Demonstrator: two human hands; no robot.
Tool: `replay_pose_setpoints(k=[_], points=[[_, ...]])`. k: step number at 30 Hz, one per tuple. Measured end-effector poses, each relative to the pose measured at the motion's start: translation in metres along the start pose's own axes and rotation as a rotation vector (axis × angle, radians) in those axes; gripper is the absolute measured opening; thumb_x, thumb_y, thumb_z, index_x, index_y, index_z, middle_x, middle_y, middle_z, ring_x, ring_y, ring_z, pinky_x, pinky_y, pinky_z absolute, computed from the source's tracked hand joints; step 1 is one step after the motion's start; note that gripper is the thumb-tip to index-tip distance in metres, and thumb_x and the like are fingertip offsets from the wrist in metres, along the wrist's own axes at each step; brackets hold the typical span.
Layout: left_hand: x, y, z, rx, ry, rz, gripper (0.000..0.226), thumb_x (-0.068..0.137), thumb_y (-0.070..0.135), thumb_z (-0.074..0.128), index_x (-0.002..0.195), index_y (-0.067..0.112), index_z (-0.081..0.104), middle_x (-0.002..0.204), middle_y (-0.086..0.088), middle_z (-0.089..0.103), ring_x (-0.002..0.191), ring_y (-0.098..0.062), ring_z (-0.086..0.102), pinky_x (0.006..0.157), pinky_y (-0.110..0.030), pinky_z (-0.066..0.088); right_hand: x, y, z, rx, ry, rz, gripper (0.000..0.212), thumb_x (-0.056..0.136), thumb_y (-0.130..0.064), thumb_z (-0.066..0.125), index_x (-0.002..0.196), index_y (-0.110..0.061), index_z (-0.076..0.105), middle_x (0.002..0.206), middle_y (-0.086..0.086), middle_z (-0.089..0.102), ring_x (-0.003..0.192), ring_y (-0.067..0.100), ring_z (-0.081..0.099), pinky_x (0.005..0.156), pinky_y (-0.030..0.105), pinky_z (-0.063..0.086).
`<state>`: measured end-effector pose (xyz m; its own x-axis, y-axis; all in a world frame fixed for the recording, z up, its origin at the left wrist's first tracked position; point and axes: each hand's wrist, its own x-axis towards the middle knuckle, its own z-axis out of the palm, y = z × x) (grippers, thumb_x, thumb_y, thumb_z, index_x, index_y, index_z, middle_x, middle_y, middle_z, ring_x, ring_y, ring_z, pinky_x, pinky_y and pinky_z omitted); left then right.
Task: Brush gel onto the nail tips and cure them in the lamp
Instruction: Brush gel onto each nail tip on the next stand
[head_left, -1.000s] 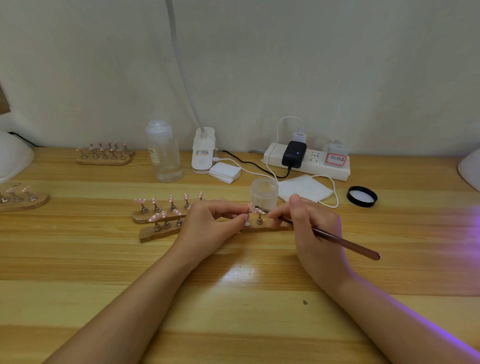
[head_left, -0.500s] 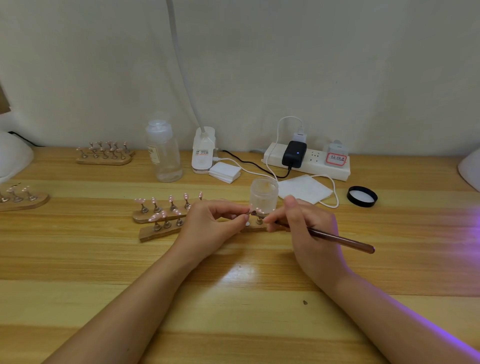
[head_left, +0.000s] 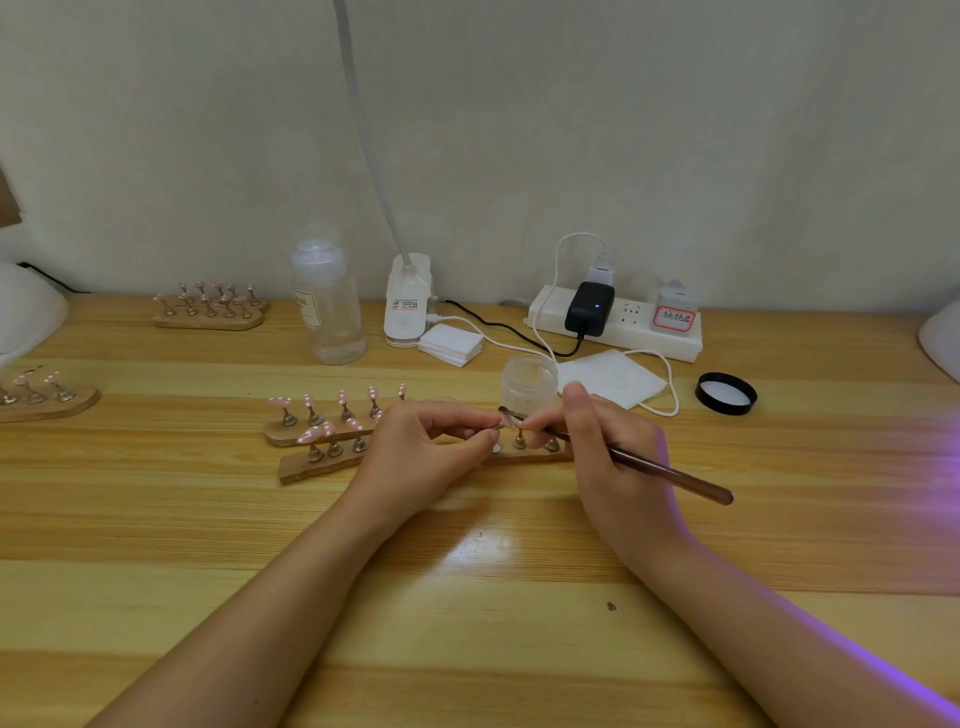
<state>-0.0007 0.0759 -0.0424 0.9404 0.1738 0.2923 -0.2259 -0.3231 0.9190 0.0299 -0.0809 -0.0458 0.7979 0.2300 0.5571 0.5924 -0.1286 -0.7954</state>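
Observation:
Two wooden holder strips lie mid-table: the far strip (head_left: 291, 434) and the near strip (head_left: 311, 467), each carrying pink nail tips on metal stands. My left hand (head_left: 421, 452) pinches one nail tip on its stand (head_left: 501, 426) just above the near strip. My right hand (head_left: 608, 447) grips a brown gel brush (head_left: 670, 474), whose bristle end touches that tip. An open frosted gel jar (head_left: 529, 383) stands right behind the hands. A white curing lamp (head_left: 940, 338) shows at the right edge, casting purple light on the table.
The jar's black lid (head_left: 725, 393) lies to the right, beside a white wipe (head_left: 610, 376). Behind are a clear bottle (head_left: 328, 306), a desk lamp base (head_left: 408, 306), a pad stack (head_left: 451, 344) and a power strip (head_left: 618, 322). More nail holders (head_left: 208, 312) (head_left: 47, 400) sit at left.
My right hand and the brush shifted slightly left and back toward the jar, then settled with the bristles on the pinched tip. My left hand stayed in place.

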Motion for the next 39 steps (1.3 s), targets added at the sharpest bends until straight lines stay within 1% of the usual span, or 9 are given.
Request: replay_pose_setpoints(k=[4,9,14,17,20,27,33,36,39], points=[[0.0003,-0.0006,0.0,0.002,-0.003,-0.001,0.032,0.075,0.002,0.071,0.073,0.033,0.072,0.075,0.012,0.072,0.071,-0.002,0.062,0.068,-0.02,0.053,-0.0026,-0.0008,-0.0018,0.05,0.018,0.016,0.045,0.088,-0.047,0.035,0.069,-0.023,0.069,0.063,-0.002,0.066,0.067,0.01,0.064,0.069,0.029,0.049],[-0.0006,-0.0009,-0.0005,0.0,-0.012,-0.007,0.025,0.075,0.002,0.07,0.077,0.027,0.073,0.07,0.015,0.07,0.069,0.0,0.061,0.066,-0.016,0.049,-0.0073,0.0,-0.0065,0.117,0.004,0.053,0.052,0.086,-0.048,0.035,0.063,-0.018,0.07,0.057,0.004,0.064,0.056,0.006,0.06,0.061,0.012,0.04],[-0.0005,-0.0009,-0.0002,-0.012,0.003,-0.013,0.027,0.075,0.002,0.07,0.076,0.029,0.073,0.073,0.013,0.071,0.073,-0.004,0.063,0.074,-0.025,0.054,-0.0068,-0.0018,-0.006,0.165,0.045,0.028,0.05,0.089,-0.043,0.035,0.063,-0.017,0.068,0.057,0.006,0.064,0.054,0.003,0.057,0.058,0.008,0.038],[0.0001,-0.0012,0.0005,-0.016,-0.005,-0.007,0.024,0.075,-0.001,0.07,0.079,0.023,0.074,0.073,0.01,0.071,0.071,-0.001,0.062,0.071,-0.02,0.053,-0.0036,-0.0028,-0.0028,0.148,0.053,0.037,0.042,0.093,-0.035,0.04,0.067,-0.019,0.068,0.06,0.002,0.065,0.058,0.001,0.058,0.059,0.008,0.039],[-0.0001,-0.0019,0.0007,-0.006,-0.028,0.01,0.019,0.075,0.0,0.069,0.085,0.015,0.074,0.079,0.003,0.072,0.072,-0.002,0.062,0.071,-0.02,0.053,-0.0018,-0.0023,-0.0011,0.113,0.032,0.062,0.041,0.092,-0.033,0.037,0.07,-0.02,0.069,0.061,-0.004,0.065,0.06,-0.001,0.058,0.062,0.009,0.039],[0.0005,-0.0051,0.0005,-0.023,-0.003,0.002,0.027,0.074,0.0,0.071,0.077,0.027,0.073,0.079,0.003,0.072,0.074,-0.005,0.064,0.076,-0.031,0.055,-0.004,-0.0019,-0.0017,0.15,0.016,0.076,0.046,0.091,-0.033,0.037,0.067,-0.012,0.07,0.059,0.002,0.065,0.059,0.002,0.059,0.06,0.009,0.039],[0.0002,-0.0037,-0.0004,-0.056,-0.034,0.008,0.027,0.076,0.002,0.069,0.079,0.028,0.074,0.083,0.008,0.073,0.079,-0.006,0.065,0.07,-0.021,0.054,-0.0068,-0.0017,-0.0031,0.193,0.02,0.08,0.054,0.087,-0.048,0.037,0.058,-0.015,0.068,0.052,0.007,0.061,0.048,0.004,0.054,0.054,0.01,0.036],[-0.0002,-0.0019,0.0003,-0.081,-0.044,0.006,0.027,0.076,0.0,0.069,0.079,0.027,0.073,0.082,0.008,0.072,0.078,-0.005,0.065,0.064,-0.018,0.053,-0.0067,-0.0019,-0.0023,0.211,0.049,0.012,0.051,0.088,-0.042,0.034,0.06,-0.017,0.068,0.054,0.009,0.061,0.051,0.004,0.055,0.054,0.009,0.037],[-0.0005,-0.0011,0.0005,-0.084,-0.048,0.003,0.026,0.076,0.0,0.068,0.079,0.025,0.074,0.084,0.005,0.073,0.079,-0.008,0.066,0.064,-0.02,0.055,-0.0049,-0.0015,-0.0013,0.169,0.044,-0.008,0.045,0.09,-0.04,0.033,0.067,-0.021,0.068,0.059,0.002,0.063,0.058,0.003,0.057,0.058,0.009,0.037]])
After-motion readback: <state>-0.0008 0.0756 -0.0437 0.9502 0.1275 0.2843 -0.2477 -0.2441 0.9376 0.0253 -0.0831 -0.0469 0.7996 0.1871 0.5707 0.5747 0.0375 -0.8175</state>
